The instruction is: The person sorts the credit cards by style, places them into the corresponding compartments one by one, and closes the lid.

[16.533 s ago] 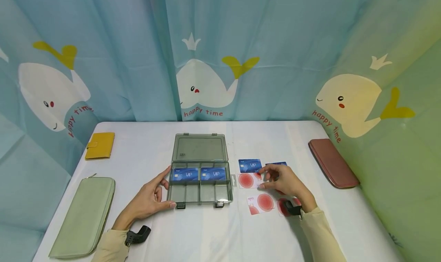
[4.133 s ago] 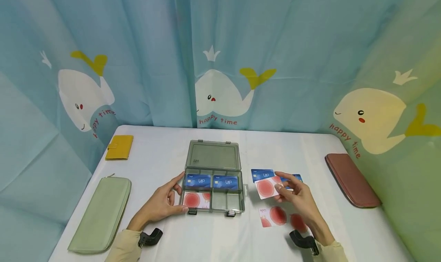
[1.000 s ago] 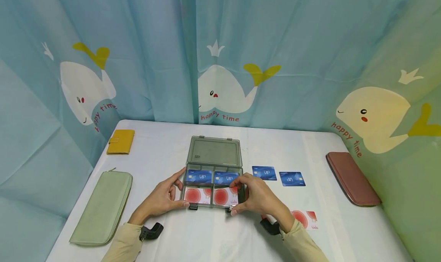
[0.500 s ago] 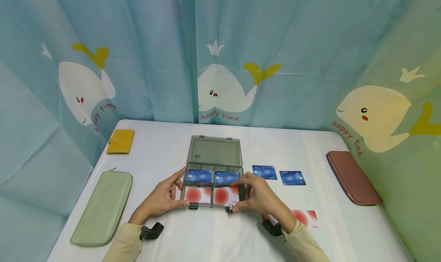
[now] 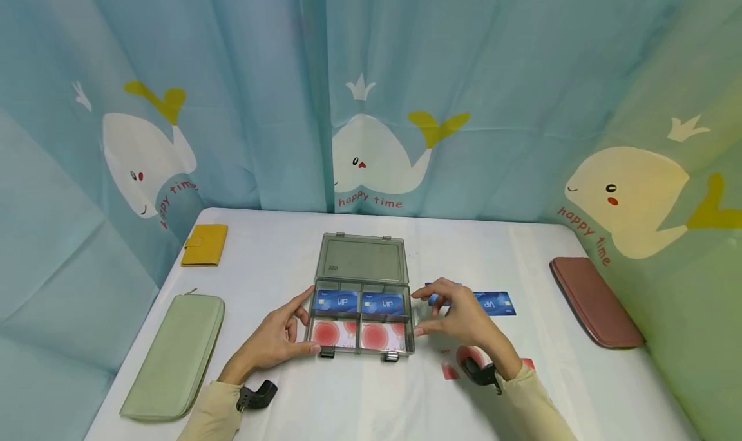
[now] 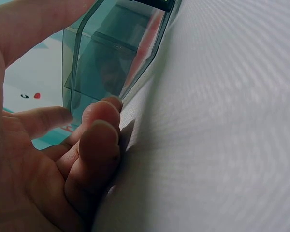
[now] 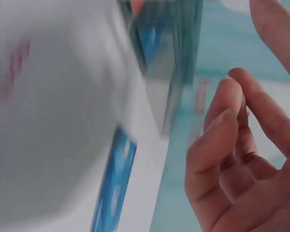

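A translucent green divided storage box (image 5: 361, 319) lies on the table, its lid (image 5: 364, 259) swung back. Two blue VIP cards (image 5: 338, 302) fill its back compartments, and two red-and-white cards (image 5: 333, 335) its front ones. My left hand (image 5: 271, 338) holds the box's left side, thumb at the front corner, forefinger near the back. Just right of the box, my right hand (image 5: 460, 315) hovers with fingers loosely bent and nothing in it. Behind that hand lie two more blue cards (image 5: 495, 303); red-and-white cards (image 5: 449, 371) lie under its wrist, partly hidden.
A yellow card wallet (image 5: 205, 244) and a pale green zip wallet (image 5: 174, 357) lie at the left of the white table. A brown-red zip wallet (image 5: 596, 302) is near the right edge. A blue whale-print curtain (image 5: 278, 93) surrounds the table.
A red-and-white card, earlier in my right hand, now lies in the box's front right compartment. The right hand has let go and moved right. My left hand stays at the box.
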Available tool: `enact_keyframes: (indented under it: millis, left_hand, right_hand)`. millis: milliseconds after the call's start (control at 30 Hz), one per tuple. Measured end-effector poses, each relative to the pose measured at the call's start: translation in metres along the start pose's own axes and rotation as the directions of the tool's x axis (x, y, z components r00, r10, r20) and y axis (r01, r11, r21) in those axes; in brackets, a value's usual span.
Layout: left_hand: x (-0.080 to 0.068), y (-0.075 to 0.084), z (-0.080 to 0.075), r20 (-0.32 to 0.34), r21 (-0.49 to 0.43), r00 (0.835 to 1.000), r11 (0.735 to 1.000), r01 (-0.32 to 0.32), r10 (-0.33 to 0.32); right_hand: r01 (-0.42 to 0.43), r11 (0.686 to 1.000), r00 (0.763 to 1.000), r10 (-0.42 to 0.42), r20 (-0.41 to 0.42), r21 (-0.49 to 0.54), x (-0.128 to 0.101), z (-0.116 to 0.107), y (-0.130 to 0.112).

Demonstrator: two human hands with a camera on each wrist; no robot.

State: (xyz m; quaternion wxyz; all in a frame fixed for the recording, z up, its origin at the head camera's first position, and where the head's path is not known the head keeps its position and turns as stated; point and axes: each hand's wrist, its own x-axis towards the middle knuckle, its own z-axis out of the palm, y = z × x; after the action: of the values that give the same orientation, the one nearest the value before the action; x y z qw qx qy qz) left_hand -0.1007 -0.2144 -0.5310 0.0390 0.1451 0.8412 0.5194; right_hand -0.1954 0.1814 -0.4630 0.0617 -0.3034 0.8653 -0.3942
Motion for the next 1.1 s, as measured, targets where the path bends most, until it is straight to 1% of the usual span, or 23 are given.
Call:
enact_keyframes:
  millis: [133, 233, 333, 467, 600, 733, 1100]
  left_hand:
    - [0.000, 0.000, 0.000, 0.000, 0.000, 1.000, 1.000, -0.003, 0.003]
    - [0.001, 0.000, 0.000, -0.003, 0.003, 1.000, 1.000, -0.008, 0.008]
    - [0.001, 0.000, 0.000, -0.003, -0.006, 1.000, 1.000, -0.015, 0.015]
    - [0.000, -0.001, 0.000, -0.005, -0.009, 1.000, 1.000, -0.018, 0.018]
    - [0.000, -0.002, 0.001, -0.012, 0.002, 1.000, 1.000, -0.021, 0.021]
    - [0.000, -0.003, 0.002, -0.008, -0.004, 1.000, 1.000, -0.017, 0.017]
    - [0.001, 0.002, 0.000, -0.004, -0.007, 1.000, 1.000, -0.009, 0.009]
  right_hand:
    - [-0.079, 0.997, 0.995, 0.078, -0.057, -0.004, -0.005, -0.024, 0.018]
    - [-0.135, 0.990, 0.986, 0.130, -0.102, -0.036, -0.010, -0.039, 0.035]
    - [-0.186, 0.980, 0.975, 0.176, -0.133, -0.066, -0.015, -0.050, 0.051]
    - [-0.238, 0.967, 0.964, 0.223, -0.147, -0.092, -0.021, -0.059, 0.068]
    - [-0.262, 0.961, 0.959, 0.249, -0.135, -0.087, -0.023, -0.063, 0.079]
    - [-0.277, 0.958, 0.956, 0.268, -0.116, -0.074, -0.022, -0.061, 0.085]
    - [-0.322, 0.937, 0.945, 0.308, -0.110, -0.139, -0.012, -0.052, 0.084]
